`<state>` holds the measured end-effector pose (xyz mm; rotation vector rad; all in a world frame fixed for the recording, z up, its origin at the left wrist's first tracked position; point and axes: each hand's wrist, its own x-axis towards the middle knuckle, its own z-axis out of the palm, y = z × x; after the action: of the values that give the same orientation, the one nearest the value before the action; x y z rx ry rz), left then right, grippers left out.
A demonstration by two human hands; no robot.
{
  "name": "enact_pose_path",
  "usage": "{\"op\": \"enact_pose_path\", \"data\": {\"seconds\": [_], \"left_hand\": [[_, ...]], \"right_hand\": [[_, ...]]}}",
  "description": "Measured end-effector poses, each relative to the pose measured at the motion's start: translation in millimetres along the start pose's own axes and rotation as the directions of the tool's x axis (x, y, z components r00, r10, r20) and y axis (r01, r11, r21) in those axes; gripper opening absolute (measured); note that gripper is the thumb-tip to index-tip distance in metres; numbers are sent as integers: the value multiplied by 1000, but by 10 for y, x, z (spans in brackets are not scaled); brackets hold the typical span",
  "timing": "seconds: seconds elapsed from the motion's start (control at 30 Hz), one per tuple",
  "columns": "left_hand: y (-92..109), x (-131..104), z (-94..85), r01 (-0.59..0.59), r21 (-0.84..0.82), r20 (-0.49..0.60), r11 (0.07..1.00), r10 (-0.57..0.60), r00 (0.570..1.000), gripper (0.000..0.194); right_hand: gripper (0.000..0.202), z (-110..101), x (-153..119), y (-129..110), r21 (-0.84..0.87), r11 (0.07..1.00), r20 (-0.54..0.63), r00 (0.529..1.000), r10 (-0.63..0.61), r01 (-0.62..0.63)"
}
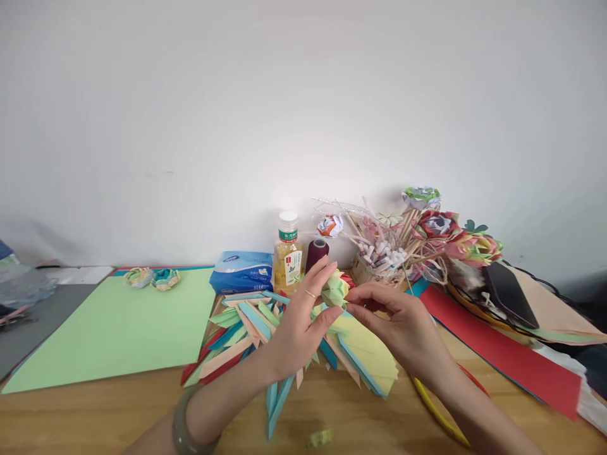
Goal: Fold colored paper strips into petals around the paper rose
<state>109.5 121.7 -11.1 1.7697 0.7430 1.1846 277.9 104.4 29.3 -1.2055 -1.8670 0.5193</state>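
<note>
Partly legible, the bottle (288,260) reads 东方树 on its green band; lettering on the tissue pack (241,273) beside it is too small to make out. In front, paper strips (249,322) lie scattered. Above them, the left hand (298,323) grasps a pale green paper flower (334,291) between thumb and fingers, while the right hand (401,311) pinches its near edge. The left fingers partly hide the spool (316,253); finished blooms (435,226) crowd the right.

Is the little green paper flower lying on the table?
No, the green paper flower is held up between the left hand and right hand.
</note>
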Motion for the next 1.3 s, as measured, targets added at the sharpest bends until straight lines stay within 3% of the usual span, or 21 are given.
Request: {"op": "enact_pose_path", "data": {"seconds": [0.13, 0.33, 0.47, 0.67, 1.03, 1.3], "left_hand": [[2, -3, 12, -10, 4, -11, 1000, 10, 1000, 51], [43, -24, 43, 24, 2, 12, 1000, -24, 1000, 49], [49, -33, 65, 18, -26, 20, 1000, -17, 1000, 49], [36, -20, 36, -33, -39, -7, 999, 32, 999, 48], [-7, -13, 28, -2, -120, 22, 993, 5, 1000, 47], [-18, -30, 24, -50, -124, 39, 991, 55, 998, 51]], "right_hand": [[10, 22, 1, -2, -49, 996, -23, 997, -79, 78], [12, 100, -56, 30, -297, 933, -125, 960, -251, 205], [13, 107, -78, 37, -391, 892, -113, 950, -292, 228], [18, 73, -59, 9, -400, 888, -100, 952, -288, 226], [14, 68, -72, -39, -373, 894, -75, 952, -296, 248], [10, 59, -84, -82, -382, 885, -119, 936, -331, 265]]}}
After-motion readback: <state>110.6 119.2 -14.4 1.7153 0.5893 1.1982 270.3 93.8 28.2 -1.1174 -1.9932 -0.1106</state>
